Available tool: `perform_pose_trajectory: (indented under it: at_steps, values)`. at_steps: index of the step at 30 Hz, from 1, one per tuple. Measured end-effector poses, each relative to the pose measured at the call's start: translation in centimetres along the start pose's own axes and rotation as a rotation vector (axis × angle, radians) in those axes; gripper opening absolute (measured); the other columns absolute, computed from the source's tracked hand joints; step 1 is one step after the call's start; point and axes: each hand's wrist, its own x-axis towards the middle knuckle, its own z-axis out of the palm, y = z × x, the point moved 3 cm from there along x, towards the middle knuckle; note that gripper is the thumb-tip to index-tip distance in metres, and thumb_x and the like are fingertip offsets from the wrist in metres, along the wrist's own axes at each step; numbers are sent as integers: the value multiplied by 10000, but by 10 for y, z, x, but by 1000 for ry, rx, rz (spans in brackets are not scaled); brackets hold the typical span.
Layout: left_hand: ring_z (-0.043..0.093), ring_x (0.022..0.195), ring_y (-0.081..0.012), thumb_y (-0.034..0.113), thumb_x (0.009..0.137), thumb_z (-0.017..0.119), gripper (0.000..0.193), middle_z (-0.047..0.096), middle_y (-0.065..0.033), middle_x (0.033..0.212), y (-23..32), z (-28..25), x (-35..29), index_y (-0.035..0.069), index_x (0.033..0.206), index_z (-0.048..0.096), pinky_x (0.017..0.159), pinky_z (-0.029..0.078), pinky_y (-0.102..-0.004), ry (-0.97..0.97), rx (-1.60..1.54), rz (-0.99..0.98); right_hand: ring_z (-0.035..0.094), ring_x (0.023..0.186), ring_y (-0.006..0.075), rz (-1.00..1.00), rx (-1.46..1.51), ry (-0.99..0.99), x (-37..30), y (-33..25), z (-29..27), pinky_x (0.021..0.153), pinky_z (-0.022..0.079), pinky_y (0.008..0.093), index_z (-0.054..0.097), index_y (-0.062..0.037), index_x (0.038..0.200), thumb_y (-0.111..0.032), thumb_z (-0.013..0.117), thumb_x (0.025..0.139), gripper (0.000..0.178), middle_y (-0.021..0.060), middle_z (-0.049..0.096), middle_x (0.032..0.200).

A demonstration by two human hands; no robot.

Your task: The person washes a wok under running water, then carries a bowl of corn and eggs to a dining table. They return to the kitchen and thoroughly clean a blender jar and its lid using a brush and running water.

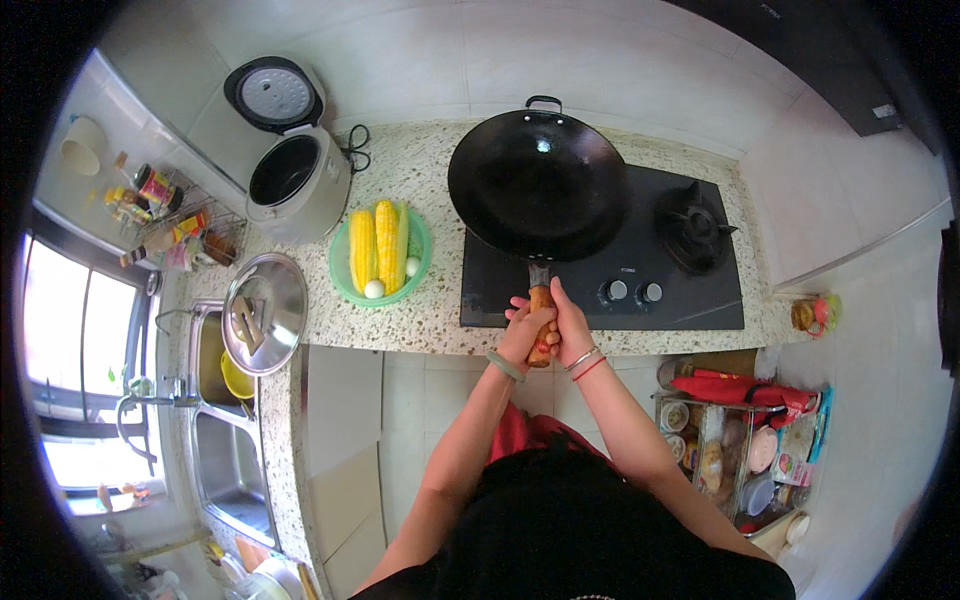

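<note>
A black wok (530,185) sits over the left side of the black gas stove (600,270), its wooden handle pointing toward me. My left hand (522,332) is closed on the handle from the left, a pale bangle on its wrist. From the other side my right hand (572,325) grips the same handle, and the two hands touch. The wok hides whatever is under it, so I cannot tell whether it rests on a burner. Left of the wok, a green plate (338,278) holds corn cobs (387,245) and small whitish eggs (374,289).
An open rice cooker (318,190) stands at the back left. By the sink (228,465) lies a steel lid (285,315); a yellow bowl (236,375) is in the basin. The right burner (693,230) is bare. A storage rack (720,450) with jars and packets stands low at right.
</note>
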Motion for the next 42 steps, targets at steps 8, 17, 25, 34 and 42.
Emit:
perform_pose_trajectory:
  at_steps: [8,17,25,34,42]
  values:
    - [603,654,-153,352,974,542,300,614,-51,811,15,15,-11,55,999,570,565,510,-318,54,119,152,627,1061,206,-39,-106,28,10,9,-35,727,497,280,421,19,1364,-706,415,899,861,132,606,1235]
    - [342,1378,-305,524,975,456,757,256,-172,1543,32,-11,-60,76,1524,191,1064,371,-460,266,0,428,195,1460,256,-488,-87,117,-57,-32,-16,1173,148,431,232,-13,1500,-624,319,971,814,129,242,1570]
    - [304,1399,-278,506,997,413,656,350,-126,1498,93,-26,-124,85,1487,299,1100,318,-474,224,-103,675,222,1448,243,-309,129,-346,-72,-30,132,1166,182,414,252,-20,1496,-575,276,1002,744,112,252,1569]
    - [136,1471,-228,536,965,467,716,203,-73,1590,167,-158,-138,124,1515,267,1160,124,-463,556,-24,717,121,1473,242,-157,4,-25,72,74,150,1168,98,478,198,-81,1524,-639,364,952,817,65,160,1602]
    - [263,1407,-182,456,945,561,700,319,-8,1533,200,-269,-87,173,1517,273,1129,194,-444,650,-119,600,115,1474,248,-119,-22,222,168,119,118,1162,70,519,144,-85,1534,-640,445,922,879,66,155,1603]
